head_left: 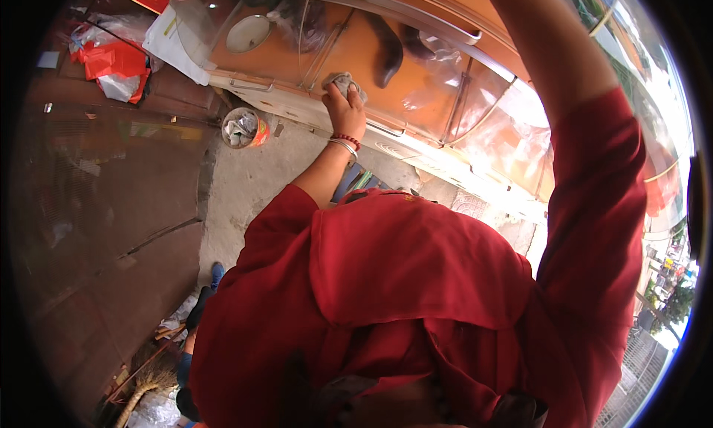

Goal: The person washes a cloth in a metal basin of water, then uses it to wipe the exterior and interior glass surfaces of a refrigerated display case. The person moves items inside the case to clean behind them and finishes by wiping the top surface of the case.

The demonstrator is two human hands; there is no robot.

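My left hand point(345, 116) is closed around a crumpled grey cloth point(342, 79), with red beads and a silver bangle on its wrist. The cloth is pressed to the lower part of a glass front point(323, 38) on an orange cabinet. Raised high on the right, my right forearm point(553, 49) runs out past the upper edge, so the hand is hidden from view. A dark curved shape point(386, 50) shows on or behind the glass; I cannot tell whether it is a reflection. A white oval dish point(249, 33) appears behind the glass further left.
Below the cabinet stands a bin point(245, 128) of crumpled waste. A dark brown panel point(111, 198) fills the left side, with red and clear plastic bags point(111, 60) near its top. A straw broom point(148, 376) and another person's blue shoe point(217, 275) are at lower left.
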